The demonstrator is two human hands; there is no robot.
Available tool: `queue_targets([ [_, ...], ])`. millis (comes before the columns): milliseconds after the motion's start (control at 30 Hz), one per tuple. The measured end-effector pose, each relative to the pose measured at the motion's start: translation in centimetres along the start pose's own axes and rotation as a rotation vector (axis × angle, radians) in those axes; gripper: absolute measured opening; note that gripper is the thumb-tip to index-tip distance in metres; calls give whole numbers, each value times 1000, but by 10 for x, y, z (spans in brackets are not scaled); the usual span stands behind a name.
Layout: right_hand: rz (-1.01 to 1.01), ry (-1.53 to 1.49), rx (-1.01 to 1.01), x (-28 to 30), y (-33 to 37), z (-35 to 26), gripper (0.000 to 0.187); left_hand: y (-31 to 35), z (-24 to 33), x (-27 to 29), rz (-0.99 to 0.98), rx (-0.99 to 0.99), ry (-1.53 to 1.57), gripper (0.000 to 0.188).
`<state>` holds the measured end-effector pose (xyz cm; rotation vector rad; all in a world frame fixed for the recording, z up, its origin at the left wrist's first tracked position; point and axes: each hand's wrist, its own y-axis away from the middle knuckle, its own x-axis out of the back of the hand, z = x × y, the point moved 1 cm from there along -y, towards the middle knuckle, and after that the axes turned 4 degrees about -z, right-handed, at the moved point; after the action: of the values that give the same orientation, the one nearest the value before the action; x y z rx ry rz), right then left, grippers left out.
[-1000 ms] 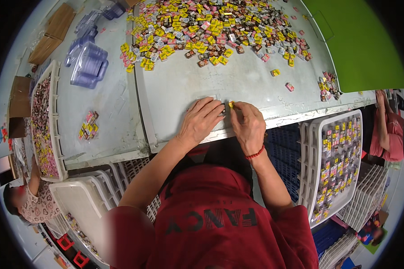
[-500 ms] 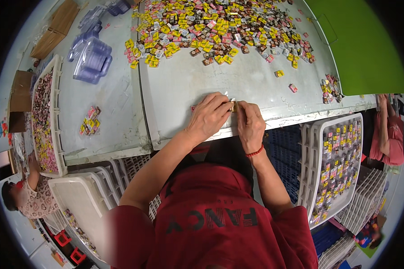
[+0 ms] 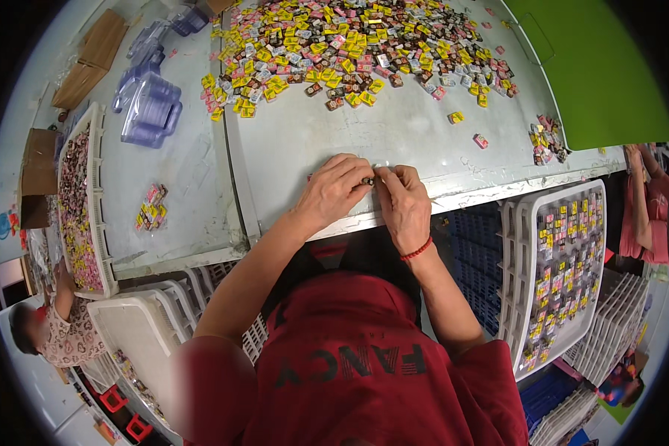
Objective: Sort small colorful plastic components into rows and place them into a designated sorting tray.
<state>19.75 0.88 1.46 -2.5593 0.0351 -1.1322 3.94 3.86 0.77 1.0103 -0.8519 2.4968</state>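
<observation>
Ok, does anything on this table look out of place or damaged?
Yes, slightly: a yellow packet and a pink packet lie alone between the big pile and a smaller heap, as if strayed. The table's front edge also looks scuffed, with dark marks along it.

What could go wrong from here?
Two possible risks:
1. The small dark piece pinched in the left hand could slip and perhaps drop off, as both hands work close to the table's front edge.
2. The loose pink piece lies beyond the right hand; a wide reach might brush it.
</observation>
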Motion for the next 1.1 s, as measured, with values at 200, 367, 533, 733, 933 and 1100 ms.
queue_targets([
  [200, -13, 45, -39, 2, -2, -5, 18, -1, -3, 3, -23, -88, -5, 20],
  [367, -14, 40, -49, 3, -4, -4, 18, -2, 0, 6, -30, 13, 89, 22],
  [533, -1, 14, -41, 4, -4, -3, 19, 5, -2, 2, 4, 84, 94, 22],
  [733, 18, 25, -19, 2, -4, -3, 17, 7, -2, 1, 103, -42, -34, 18],
  [933, 30, 34, 27, 3, -2, -2, 17, 10, -8, -3, 134, -85, -39, 18],
  [1100, 19, 16, 41, 3, 2, -1, 18, 16, -8, -5, 84, -7, -79, 19],
])
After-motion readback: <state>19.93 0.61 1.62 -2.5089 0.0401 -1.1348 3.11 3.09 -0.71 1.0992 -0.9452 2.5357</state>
